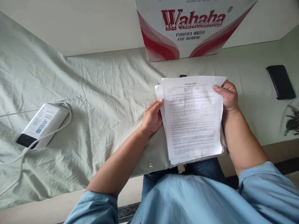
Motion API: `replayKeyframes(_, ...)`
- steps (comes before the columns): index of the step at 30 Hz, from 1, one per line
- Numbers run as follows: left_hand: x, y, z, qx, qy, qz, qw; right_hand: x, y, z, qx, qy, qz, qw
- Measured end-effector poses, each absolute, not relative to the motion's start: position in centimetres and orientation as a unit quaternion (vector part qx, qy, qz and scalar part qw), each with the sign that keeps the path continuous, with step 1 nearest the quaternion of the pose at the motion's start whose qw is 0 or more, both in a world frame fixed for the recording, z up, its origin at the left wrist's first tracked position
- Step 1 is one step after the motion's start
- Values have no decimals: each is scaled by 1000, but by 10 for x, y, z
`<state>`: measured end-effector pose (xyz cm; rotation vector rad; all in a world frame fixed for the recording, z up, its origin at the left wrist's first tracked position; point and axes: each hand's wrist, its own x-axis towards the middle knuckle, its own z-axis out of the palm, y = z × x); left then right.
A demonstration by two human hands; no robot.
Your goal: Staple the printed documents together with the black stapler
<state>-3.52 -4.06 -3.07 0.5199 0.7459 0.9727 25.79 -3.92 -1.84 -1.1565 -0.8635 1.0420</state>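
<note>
Both hands hold a small stack of printed paper sheets (pixel 192 124) above the front edge of the cloth-covered table. The top sheet carries the heading "OVERLEAF NOTES" and dense text; another sheet sticks out behind it on the left. My left hand (pixel 153 115) grips the left edge, its thumb on the paper and its other fingers partly hidden behind. At the upper right edge, my right hand (pixel 229 95) pinches the sheets with the thumb on top. A small black object (pixel 183 76) peeks out behind the top edge of the paper; its kind is hidden.
A Wahaha water carton (pixel 193 34) stands at the back against the wall. To the left lies a white and black box-shaped device (pixel 44 124) with a white cable (pixel 58 129). A black phone or wallet (pixel 281 81) and keys (pixel 292 121) lie at the right on the wrinkled cloth (pixel 93 109).
</note>
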Motion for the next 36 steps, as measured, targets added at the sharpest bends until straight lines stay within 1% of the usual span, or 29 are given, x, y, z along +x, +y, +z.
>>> replayKeyframes(6, -33, -42, -33, 219, 350, 462, 785, 261, -34, -25, -504, -393, 434, 635)
replayKeyframes(12, -33, -43, -34, 223, 351, 464, 782, 270, -27, -26, -527, -346, 357, 689)
replayKeyframes(20, -33, -46, -35, 231, 343, 475, 777, 268, -35, -9, -549, -361, 326, 680)
replayKeyframes(27, -32, -47, -32, 239, 328, 467, 785, 258, -40, -3, -555, -377, 338, 660)
replayKeyframes(36, -35, -48, -30, 256, 342, 440, 790, 247, -42, -1, -566, -359, 335, 662)
